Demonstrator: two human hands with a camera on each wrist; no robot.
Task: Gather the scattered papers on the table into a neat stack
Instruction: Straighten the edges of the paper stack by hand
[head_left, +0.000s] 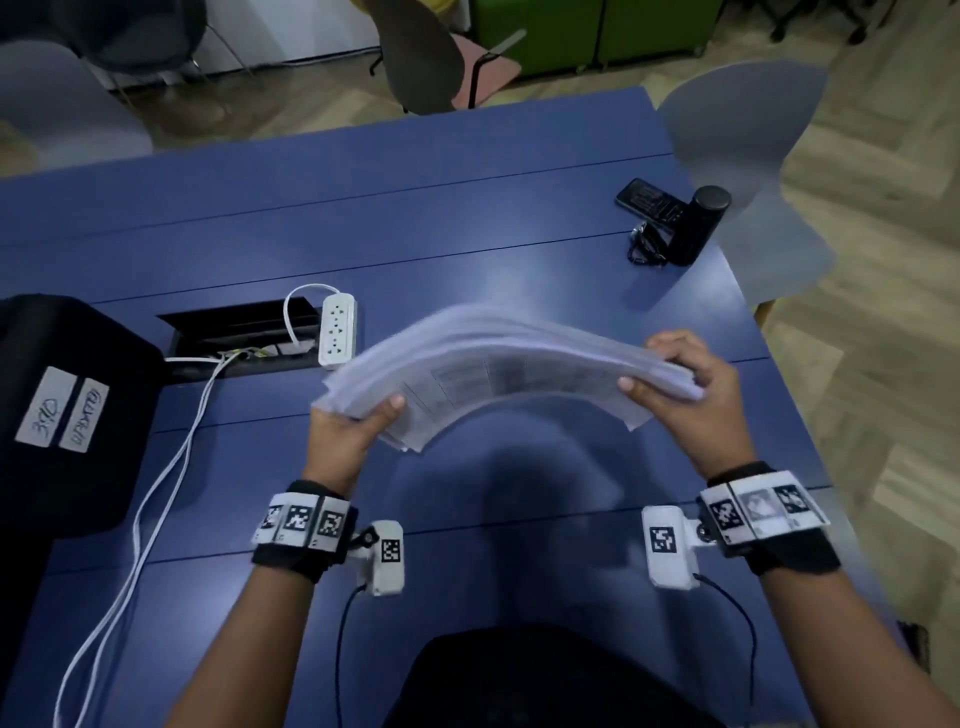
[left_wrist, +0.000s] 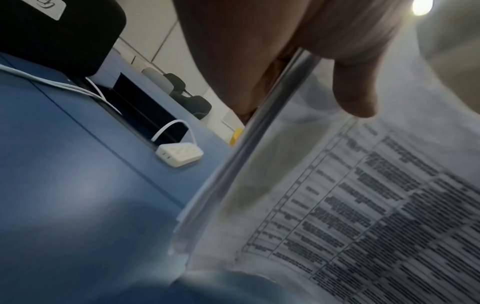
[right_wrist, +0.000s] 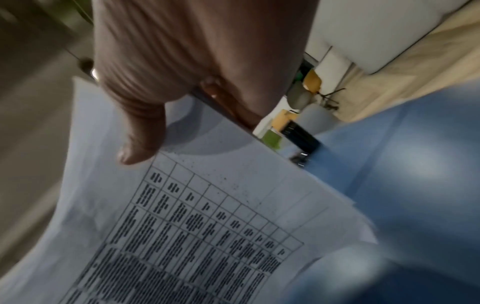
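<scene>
A thick stack of white printed papers (head_left: 498, 364) is held in the air above the blue table (head_left: 363, 223), bowed upward in the middle and blurred by motion. My left hand (head_left: 358, 421) grips its left end, thumb on the near printed face. My right hand (head_left: 680, 384) grips the right end, thumb on the near face and fingers curled over the top. In the left wrist view the thumb (left_wrist: 355, 98) presses on the papers (left_wrist: 363, 205), which show a printed table. The right wrist view shows the thumb (right_wrist: 141, 139) on the papers (right_wrist: 207, 226). No loose sheet lies on the table.
A white power strip (head_left: 337, 328) lies beside an open cable slot (head_left: 239, 332), with white cables (head_left: 156, 488) running toward me. A black case (head_left: 62, 410) stands at the left. A phone (head_left: 649, 200), a black cylinder (head_left: 696, 226) and keys sit at the far right.
</scene>
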